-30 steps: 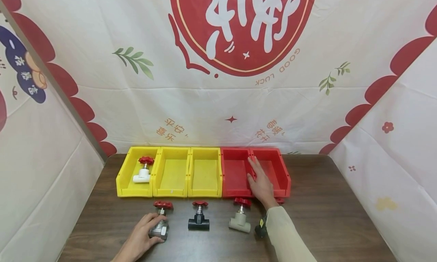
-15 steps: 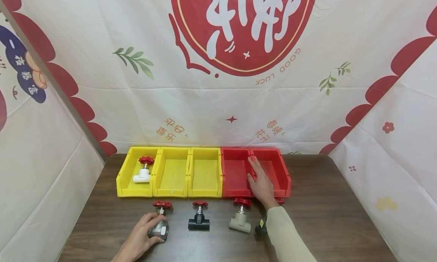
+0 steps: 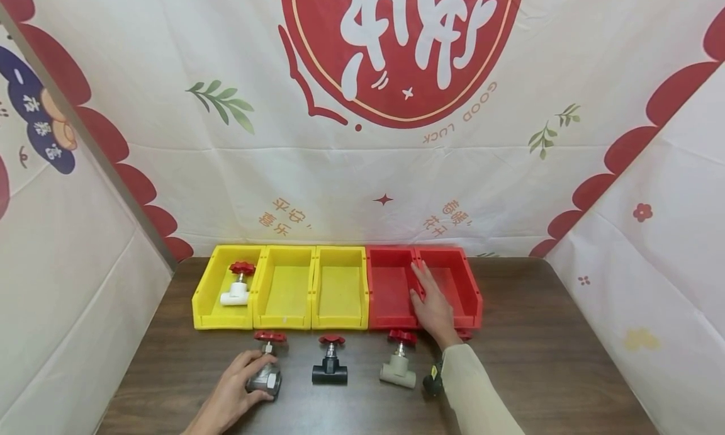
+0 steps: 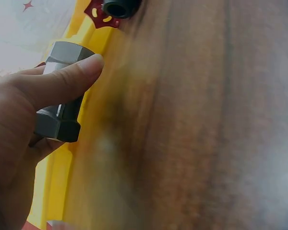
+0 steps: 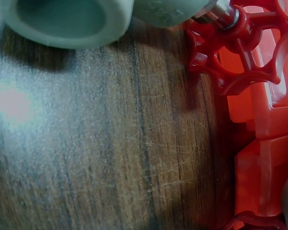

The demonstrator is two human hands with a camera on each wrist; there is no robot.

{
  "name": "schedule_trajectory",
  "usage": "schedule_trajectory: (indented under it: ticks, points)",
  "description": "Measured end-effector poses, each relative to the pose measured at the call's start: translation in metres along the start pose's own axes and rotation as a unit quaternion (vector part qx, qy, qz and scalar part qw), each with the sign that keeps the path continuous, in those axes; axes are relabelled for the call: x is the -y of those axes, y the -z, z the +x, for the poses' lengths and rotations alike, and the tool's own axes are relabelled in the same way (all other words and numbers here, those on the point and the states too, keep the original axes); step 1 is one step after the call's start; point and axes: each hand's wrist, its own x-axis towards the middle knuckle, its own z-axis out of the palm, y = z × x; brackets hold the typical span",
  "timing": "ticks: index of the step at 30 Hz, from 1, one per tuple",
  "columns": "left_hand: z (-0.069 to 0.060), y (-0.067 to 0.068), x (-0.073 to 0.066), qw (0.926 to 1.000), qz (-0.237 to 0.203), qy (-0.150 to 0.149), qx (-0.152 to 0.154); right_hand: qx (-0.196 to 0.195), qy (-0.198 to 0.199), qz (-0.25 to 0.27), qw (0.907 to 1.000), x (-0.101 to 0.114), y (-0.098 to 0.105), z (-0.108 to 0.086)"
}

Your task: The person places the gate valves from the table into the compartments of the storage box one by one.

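On the left of the table, my left hand (image 3: 235, 384) grips a metal valve (image 3: 266, 381) with a red handwheel. In the left wrist view the thumb lies across the dark hexagonal-ended valve body (image 4: 62, 96). My right hand (image 3: 436, 309) rests at the divider between the two red bins (image 3: 391, 290), its fingers extended and nothing held. Near its forearm lie a grey-green valve (image 3: 398, 369) and a dark valve (image 3: 433, 381) partly hidden by the sleeve. A black valve (image 3: 330, 372) lies between the hands. A white valve (image 3: 235, 293) sits in the leftmost yellow bin (image 3: 204, 303).
Yellow bins (image 3: 283, 322) and red bins form one row along the back of the brown wooden table (image 3: 532, 347). A printed cloth (image 3: 317, 170) hangs behind them and along both sides.
The metal valve in my left hand has shifted very slightly towards the bins. My right hand has stayed in place, and so have the other valves.
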Motion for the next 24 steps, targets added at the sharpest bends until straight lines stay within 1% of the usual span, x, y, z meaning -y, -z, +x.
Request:
schedule_trajectory:
  ticks: [1, 4, 8, 11, 13, 15, 21, 24]
  points:
    - [0.0, 0.001, 0.0, 1.0, 0.002, -0.006, -0.008, 0.001, 0.001, 0.0, 1.0, 0.0, 0.0, 0.0]
    - [0.003, 0.002, -0.001, 0.9981, 0.001, -0.043, -0.044, 0.002, 0.001, 0.002, 1.0, 0.0, 0.0, 0.0]
    - [0.007, 0.005, 0.0, 0.9911, 0.004, -0.096, -0.092, -0.002, 0.0, 0.006, 1.0, -0.001, -0.001, 0.0]
    - [0.011, 0.008, 0.0, 0.9864, 0.005, -0.12, -0.112, -0.007, 0.001, 0.005, 1.0, -0.002, -0.001, 0.0]
    - [0.014, 0.009, 0.0, 0.9845, 0.005, -0.13, -0.118, -0.009, 0.002, 0.005, 0.9999, -0.003, -0.002, 0.001]
    - [0.017, 0.012, -0.001, 0.984, 0.005, -0.133, -0.118, -0.008, 0.003, 0.004, 1.0, -0.003, -0.002, 0.001]
    - [0.03, 0.017, -0.002, 0.9838, 0.013, -0.14, -0.112, -0.006, 0.006, 0.007, 0.9999, -0.003, -0.001, 0.0]
    - [0.037, 0.02, -0.001, 0.9829, 0.011, -0.149, -0.108, -0.004, 0.004, 0.007, 1.0, -0.002, -0.001, 0.001]
